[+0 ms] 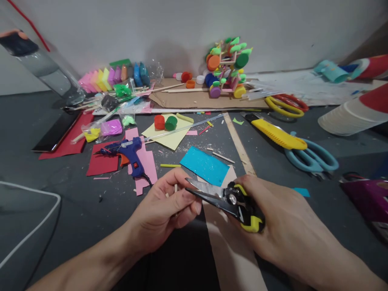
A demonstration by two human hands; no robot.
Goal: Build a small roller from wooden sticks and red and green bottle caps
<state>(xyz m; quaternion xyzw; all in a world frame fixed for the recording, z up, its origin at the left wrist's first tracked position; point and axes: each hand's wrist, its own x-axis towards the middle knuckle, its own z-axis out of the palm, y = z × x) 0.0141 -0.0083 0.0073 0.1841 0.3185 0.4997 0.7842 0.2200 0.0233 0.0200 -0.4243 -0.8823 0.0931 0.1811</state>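
My left hand [163,208] is closed, with thumb and fingers pinching thin pale wooden sticks [176,188]; only short bits of them show between the fingers. My right hand [281,218] grips a pair of snips [232,199] with black and yellow handles. The snips' blades are slightly parted and point left, their tips at my left thumb and fingertips. Whether the blades touch a stick cannot be made out. Just beyond the blades lies a blue card [204,165] sprinkled with crumbs.
A blue glue gun [135,155] rests on pink and red paper at left. Red and green bottle caps [171,123] sit on yellow paper. Behind stands a colourful cap-and-stick model [227,66]. A yellow cutter [275,131], scissors [312,155] and paper cups [348,115] are at right.
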